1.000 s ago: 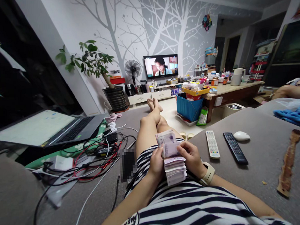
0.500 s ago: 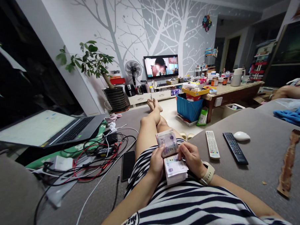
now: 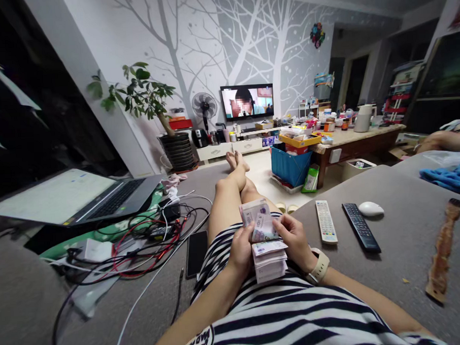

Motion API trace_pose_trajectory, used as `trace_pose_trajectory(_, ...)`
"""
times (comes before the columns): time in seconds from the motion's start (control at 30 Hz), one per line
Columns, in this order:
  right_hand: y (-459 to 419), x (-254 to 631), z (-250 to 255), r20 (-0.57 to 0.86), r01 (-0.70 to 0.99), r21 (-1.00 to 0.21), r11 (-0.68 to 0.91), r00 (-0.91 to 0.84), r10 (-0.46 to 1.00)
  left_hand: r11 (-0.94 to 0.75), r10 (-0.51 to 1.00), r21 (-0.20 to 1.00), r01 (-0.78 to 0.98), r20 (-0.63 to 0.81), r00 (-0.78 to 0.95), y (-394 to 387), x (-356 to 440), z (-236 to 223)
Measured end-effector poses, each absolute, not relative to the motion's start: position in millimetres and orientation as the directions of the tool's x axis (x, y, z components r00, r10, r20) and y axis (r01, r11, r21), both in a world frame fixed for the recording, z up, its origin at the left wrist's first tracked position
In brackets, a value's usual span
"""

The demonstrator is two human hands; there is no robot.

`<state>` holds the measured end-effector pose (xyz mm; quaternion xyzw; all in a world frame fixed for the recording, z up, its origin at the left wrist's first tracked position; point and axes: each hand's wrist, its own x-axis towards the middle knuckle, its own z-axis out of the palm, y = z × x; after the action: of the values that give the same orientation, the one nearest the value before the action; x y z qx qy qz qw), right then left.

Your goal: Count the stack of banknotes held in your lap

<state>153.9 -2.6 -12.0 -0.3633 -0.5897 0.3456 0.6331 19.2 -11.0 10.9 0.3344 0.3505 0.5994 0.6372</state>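
A thick stack of banknotes rests on my lap, over the striped dress. My left hand grips the stack's left side, thumb pressed on the upright notes. My right hand is closed on the stack's right side, its fingers pinching the top note that bends forward. A pale watch sits on my right wrist. My bare legs stretch out ahead toward the floor.
An open laptop and a tangle of cables lie on the left, with a black phone beside my hip. A white remote, a black remote and a white mouse lie on the right. Another person's leg shows at far right.
My right fingers peeled one note down off the upright bundle onto the lower pile and have now moved back up to pinch another note. The left hand has stayed put.
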Motion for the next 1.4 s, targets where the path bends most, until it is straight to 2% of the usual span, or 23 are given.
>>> trace_pose_trajectory(0.47, -8, 154, -12, 0.543, -0.005, -0.840, 0.543, 0.033, 0.839, 0.038, 0.998, 0.849, -0.527, -0.053, -0.014, -11, 19, 12)
trace_pose_trajectory(1.4, -16, 154, -11, 0.584, -0.095, -0.806, 0.584, 0.036, 0.811, 0.052, 0.999, 0.862, -0.504, -0.048, 0.020, -14, 18, 13)
